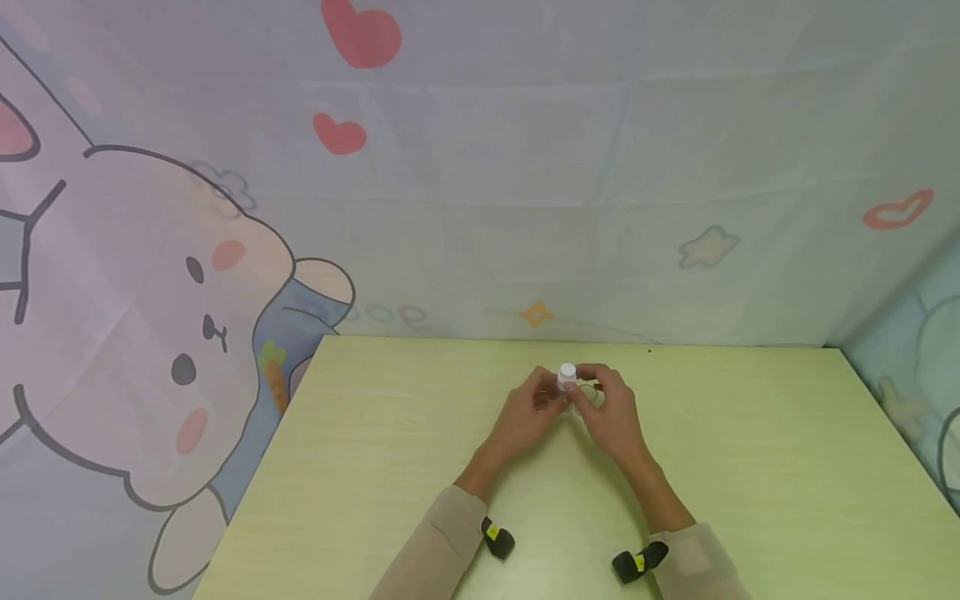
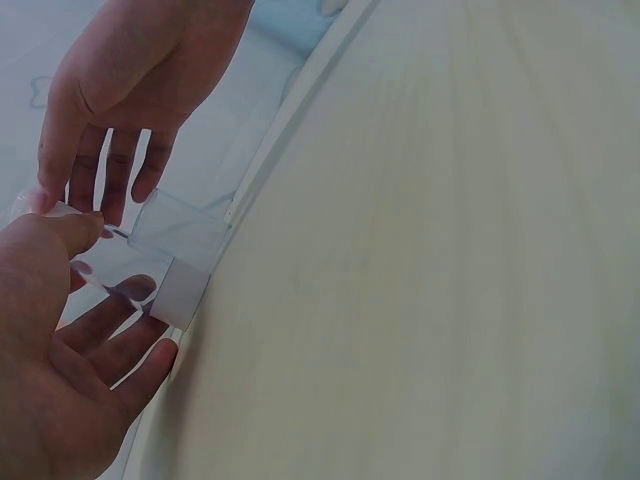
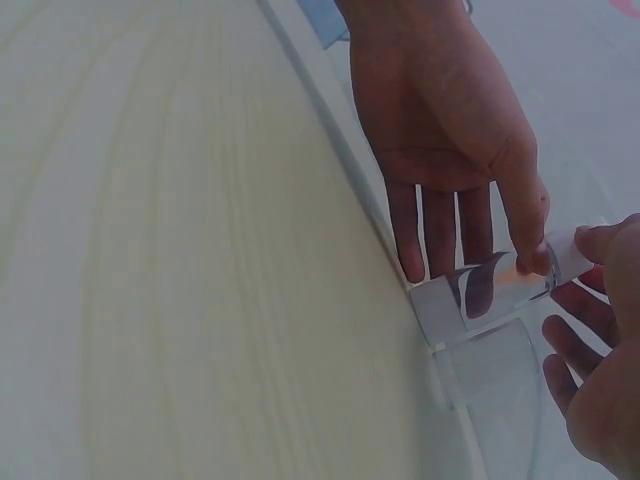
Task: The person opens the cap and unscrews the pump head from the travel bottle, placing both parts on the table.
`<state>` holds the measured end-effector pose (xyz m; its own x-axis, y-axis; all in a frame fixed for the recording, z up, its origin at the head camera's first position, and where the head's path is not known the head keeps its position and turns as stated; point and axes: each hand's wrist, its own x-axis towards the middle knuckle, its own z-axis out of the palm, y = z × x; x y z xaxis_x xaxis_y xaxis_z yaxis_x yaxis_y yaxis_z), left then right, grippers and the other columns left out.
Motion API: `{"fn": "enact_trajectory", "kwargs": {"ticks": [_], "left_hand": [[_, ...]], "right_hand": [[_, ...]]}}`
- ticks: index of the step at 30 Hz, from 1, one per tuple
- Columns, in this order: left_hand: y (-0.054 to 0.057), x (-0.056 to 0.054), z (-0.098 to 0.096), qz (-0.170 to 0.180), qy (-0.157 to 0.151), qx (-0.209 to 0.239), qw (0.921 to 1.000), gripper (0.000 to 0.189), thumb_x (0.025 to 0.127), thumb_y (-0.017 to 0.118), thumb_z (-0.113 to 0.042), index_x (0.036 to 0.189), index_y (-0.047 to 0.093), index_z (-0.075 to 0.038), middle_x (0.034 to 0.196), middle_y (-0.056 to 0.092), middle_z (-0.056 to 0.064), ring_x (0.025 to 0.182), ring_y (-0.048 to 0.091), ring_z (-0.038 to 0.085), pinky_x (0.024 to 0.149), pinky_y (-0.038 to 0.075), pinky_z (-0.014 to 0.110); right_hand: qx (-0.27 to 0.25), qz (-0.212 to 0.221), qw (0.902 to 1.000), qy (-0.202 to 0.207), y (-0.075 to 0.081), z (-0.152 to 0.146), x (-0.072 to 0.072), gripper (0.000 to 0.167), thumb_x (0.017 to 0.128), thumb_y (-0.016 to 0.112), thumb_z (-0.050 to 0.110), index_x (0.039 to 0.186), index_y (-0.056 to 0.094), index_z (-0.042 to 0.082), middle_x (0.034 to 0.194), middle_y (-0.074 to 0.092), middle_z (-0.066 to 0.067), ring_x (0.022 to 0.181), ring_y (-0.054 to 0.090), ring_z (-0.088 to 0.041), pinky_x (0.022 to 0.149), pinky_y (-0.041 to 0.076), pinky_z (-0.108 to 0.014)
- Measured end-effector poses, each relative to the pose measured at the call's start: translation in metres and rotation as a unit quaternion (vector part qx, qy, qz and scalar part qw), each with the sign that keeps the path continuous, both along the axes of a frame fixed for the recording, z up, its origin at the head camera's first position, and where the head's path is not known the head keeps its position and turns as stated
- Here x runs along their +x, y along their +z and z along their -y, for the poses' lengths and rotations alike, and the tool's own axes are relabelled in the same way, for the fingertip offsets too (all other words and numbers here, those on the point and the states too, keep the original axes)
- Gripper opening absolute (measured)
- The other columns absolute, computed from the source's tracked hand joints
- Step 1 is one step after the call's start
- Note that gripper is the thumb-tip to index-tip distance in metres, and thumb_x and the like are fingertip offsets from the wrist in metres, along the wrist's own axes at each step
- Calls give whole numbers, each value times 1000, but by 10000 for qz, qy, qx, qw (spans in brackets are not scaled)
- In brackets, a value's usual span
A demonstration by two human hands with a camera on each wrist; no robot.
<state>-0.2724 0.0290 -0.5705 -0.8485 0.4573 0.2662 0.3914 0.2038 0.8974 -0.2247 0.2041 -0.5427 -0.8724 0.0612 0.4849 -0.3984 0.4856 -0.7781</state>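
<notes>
A small clear bottle with a white cap stands upright near the table's back edge, between the two hands. My left hand holds its body, thumb on the near side and fingers behind, as the right wrist view shows. With thumb and bent index finger, my right hand pinches the bottle at its cap. The other right fingers are spread apart below, off the bottle. Right beside the bottle is a clear cup-like container, its round rim faintly visible in the head view. Fingers hide part of the bottle.
A pale yellow-green table spreads around the hands. Behind it hangs a cloth backdrop printed with a rabbit and hearts. Black straps with small devices sit on both wrists.
</notes>
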Motion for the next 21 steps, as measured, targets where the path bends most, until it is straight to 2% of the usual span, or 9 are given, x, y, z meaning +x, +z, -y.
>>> {"fn": "enact_trajectory", "kwargs": {"ticks": [14,21], "left_hand": [[-1,1,0,-3,-31,20,10000,22,107,68,-30,123,59,-20,130,71,7,119,70,17,102,56,27],[0,1,0,-54,-33,-1,10000,22,107,68,-31,124,59,-20,130,71,7,120,70,17,103,56,27]], "right_hand": [[70,-191,9997,107,-1,-1,1,30,101,75,14,128,69,2,121,73,-16,113,63,-35,94,53,-57],[-31,-196,9998,46,0,-1,1,30,101,75,16,128,70,4,123,72,-13,117,62,-33,95,53,-58]]}}
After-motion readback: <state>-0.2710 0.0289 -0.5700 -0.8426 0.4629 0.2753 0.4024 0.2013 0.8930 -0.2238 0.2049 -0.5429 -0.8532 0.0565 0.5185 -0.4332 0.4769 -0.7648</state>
